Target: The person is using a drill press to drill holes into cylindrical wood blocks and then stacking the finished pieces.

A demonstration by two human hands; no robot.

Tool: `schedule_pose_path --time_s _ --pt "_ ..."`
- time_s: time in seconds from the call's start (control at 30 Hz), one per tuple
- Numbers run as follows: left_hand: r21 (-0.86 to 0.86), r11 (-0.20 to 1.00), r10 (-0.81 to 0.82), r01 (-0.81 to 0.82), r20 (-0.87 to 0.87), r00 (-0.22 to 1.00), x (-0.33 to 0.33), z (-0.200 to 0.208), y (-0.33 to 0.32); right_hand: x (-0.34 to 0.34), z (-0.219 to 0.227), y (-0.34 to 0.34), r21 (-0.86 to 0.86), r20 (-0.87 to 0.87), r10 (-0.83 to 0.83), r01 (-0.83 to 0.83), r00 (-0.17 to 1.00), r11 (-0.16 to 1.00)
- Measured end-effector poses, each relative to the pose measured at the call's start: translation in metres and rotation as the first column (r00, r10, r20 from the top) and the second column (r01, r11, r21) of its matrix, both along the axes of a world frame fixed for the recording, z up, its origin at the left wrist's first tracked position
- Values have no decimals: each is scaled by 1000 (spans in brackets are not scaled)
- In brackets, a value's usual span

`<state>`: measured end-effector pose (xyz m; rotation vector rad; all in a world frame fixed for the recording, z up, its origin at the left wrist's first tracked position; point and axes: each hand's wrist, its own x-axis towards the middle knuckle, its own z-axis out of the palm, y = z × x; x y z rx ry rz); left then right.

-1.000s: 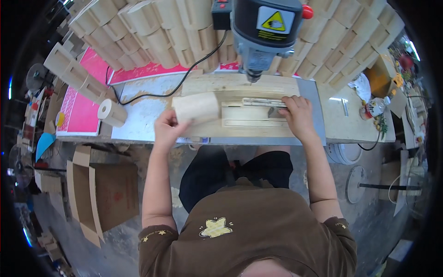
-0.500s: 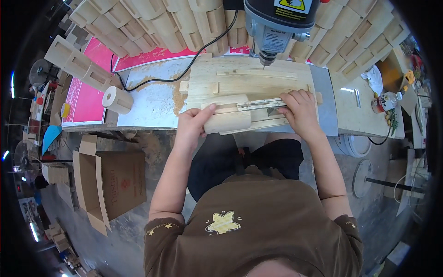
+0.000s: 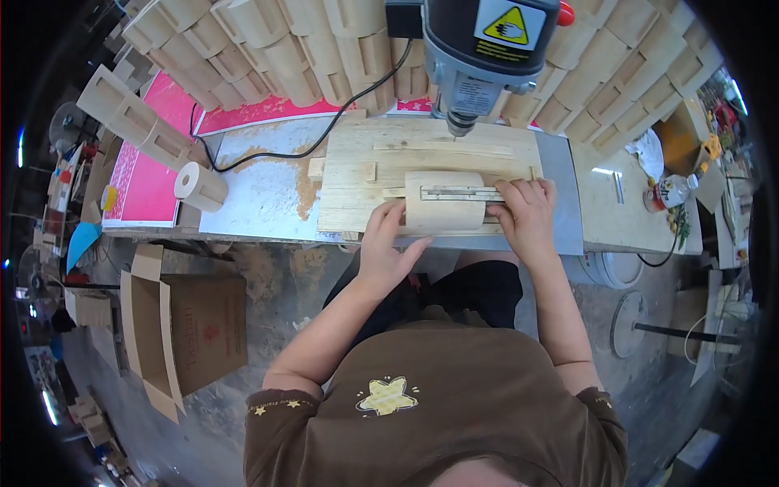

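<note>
A pale wooden cylinder (image 3: 444, 214) lies on its side on the wooden board, below the drill press chuck (image 3: 461, 123). A narrow strip with dark marks (image 3: 462, 194) lies along the cylinder's upper face, in line with its slot. My right hand (image 3: 527, 213) has its fingers and thumb closed round the strip's right end, beside the cylinder. At the cylinder's left end is my left hand (image 3: 389, 250), its thumb stretched away from the fingers. The fingertips are close to the cylinder's end; whether they touch it I cannot tell.
Stacks of slotted wooden cylinders (image 3: 284, 61) line the back on both sides of the drill press (image 3: 483, 49). A black cable (image 3: 324, 126) crosses the bench. One cylinder stands (image 3: 200, 187) at the left, a bottle (image 3: 672, 193) at the right. An open cardboard box (image 3: 203, 325) is on the floor.
The cylinder has shifted right and now lies level on the board, covering more of the strip. My left hand has loosened from its grip and dropped slightly lower and to the right.
</note>
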<state>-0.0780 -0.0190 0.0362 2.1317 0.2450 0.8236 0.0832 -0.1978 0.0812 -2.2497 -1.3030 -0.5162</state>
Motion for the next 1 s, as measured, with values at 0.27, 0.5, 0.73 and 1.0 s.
schedule_pose_path --time_s 0.27,0.5,0.73,1.0 --pt "237 960 181 -146 -131 975 46 -7 18 44 -6 25 -96 39 -172 175 984 980" --pt "212 947 269 -240 -121 956 58 -27 43 43 -15 48 -1 -83 -108 108 991 994" --pt "209 954 246 -217 -123 962 54 -25 50 79 45 27 702 -188 146 29 971 712" --pt "203 961 220 -189 -141 965 56 -23 50 153 172 62 481 -299 38 116 954 869"
